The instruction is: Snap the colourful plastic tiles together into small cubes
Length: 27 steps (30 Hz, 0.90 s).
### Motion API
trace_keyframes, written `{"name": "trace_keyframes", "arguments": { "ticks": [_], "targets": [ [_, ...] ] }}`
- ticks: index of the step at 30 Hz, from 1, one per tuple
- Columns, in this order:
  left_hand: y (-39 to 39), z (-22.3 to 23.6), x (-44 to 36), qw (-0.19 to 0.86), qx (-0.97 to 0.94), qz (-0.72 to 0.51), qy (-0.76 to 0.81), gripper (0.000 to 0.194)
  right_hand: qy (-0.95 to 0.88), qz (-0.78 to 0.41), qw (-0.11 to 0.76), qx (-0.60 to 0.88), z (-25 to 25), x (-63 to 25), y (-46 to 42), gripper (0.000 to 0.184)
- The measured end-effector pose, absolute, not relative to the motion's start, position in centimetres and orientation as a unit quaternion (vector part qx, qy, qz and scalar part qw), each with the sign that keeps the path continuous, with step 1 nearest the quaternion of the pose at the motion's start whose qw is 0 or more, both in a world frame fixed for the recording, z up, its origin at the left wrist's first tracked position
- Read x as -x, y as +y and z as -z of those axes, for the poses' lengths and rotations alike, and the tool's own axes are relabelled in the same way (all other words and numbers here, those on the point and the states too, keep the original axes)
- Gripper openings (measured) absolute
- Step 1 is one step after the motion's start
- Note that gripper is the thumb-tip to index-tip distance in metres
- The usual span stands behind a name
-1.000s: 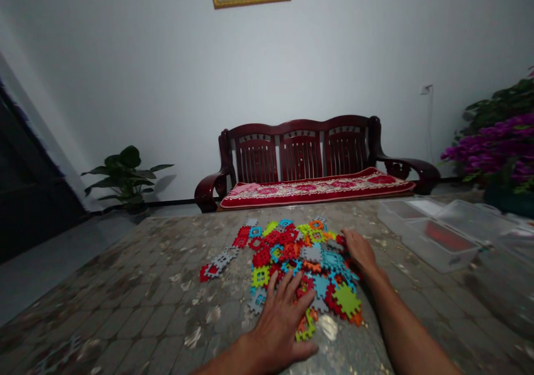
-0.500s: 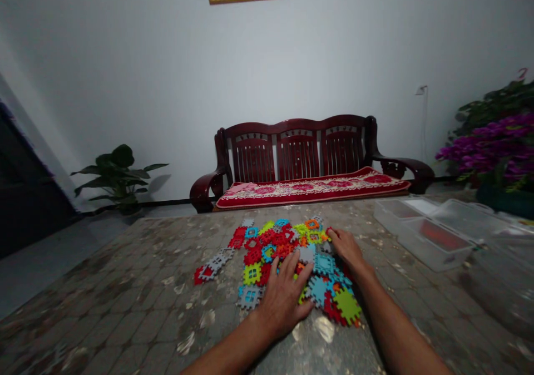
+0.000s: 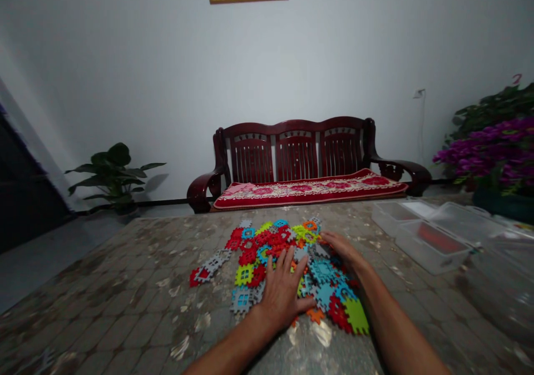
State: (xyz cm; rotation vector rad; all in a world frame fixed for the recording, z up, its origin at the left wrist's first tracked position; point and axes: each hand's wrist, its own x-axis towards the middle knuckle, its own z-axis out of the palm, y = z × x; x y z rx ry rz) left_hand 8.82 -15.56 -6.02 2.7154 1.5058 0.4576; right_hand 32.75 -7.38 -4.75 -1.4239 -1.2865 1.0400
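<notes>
A loose heap of plastic interlocking tiles with toothed edges, in red, blue, green, grey and orange, lies on the table. My left hand point(image 3: 283, 291) rests palm down on the near middle of the heap, fingers spread. My right hand point(image 3: 342, 250) stands on its edge along the heap's right side, fingers stretched toward its far end. A green tile point(image 3: 356, 315) and a light blue tile point(image 3: 324, 296) lie between my arms. A blue window tile point(image 3: 241, 300) is left of my left hand. Apart from the heap, a grey tile point(image 3: 213, 263) joins a red one on the left.
Clear plastic boxes point(image 3: 434, 247) stand on the right of the patterned tabletop point(image 3: 137, 286), one with something red inside. Behind the table is a dark red wooden bench point(image 3: 296, 147) with a red cover. Purple flowers point(image 3: 492, 147) stand at far right, a leafy plant point(image 3: 114, 174) at left.
My right hand has shifted slightly left and flattened against the heap's side. Tiles near my hands have moved; an orange one now shows by my left thumb. The view has shifted a little.
</notes>
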Motion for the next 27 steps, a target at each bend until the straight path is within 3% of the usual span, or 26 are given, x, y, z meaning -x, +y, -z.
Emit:
{"name": "trace_keyframes", "arguments": {
  "ticks": [10,15,27],
  "targets": [
    [-14.9,5.9,-11.1,-0.016,-0.858,-0.189,0.477,0.069,-0.571,-0.299,0.446,0.620,6.3,-31.3,-6.4,0.044],
    [-14.3,5.1,-12.4,-0.013,-0.847,-0.176,0.502,0.072,-0.565,-0.294,0.447,0.628,5.9,-31.0,-6.4,0.034],
    [-10.7,3.4,-9.4,-0.021,-0.838,-0.282,0.467,0.065,-0.519,-0.301,0.551,0.580,1.9,-27.2,-4.1,0.039]
  ]
}}
